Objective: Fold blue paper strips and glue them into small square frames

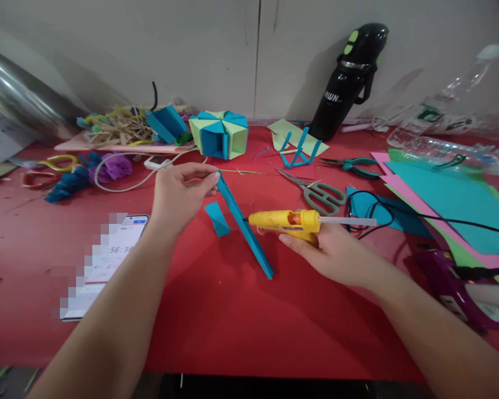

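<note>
My left hand (pixel 183 191) pinches the far end of a long, narrow folded blue paper strip (pixel 249 235), which slants down toward me over the red table. In my right hand (pixel 320 252) is a yellow hot glue gun (pixel 291 220) with a clear glue stick out of its back. Its nozzle points left and meets the strip's edge near the middle, though I cannot tell if it touches. A short blue paper piece (pixel 217 219) lies just left of the strip. Behind stands a round blue and pale green folded-paper box (pixel 219 134).
Scissors (pixel 316 191), pliers (pixel 353 166) and a small blue paper frame (pixel 298 149) lie beyond my right hand. Colored paper sheets (pixel 453 205), a black cord and a purple glue gun (pixel 461 288) are at right. A phone (pixel 112 266) lies left; a black bottle (pixel 345 83) stands behind.
</note>
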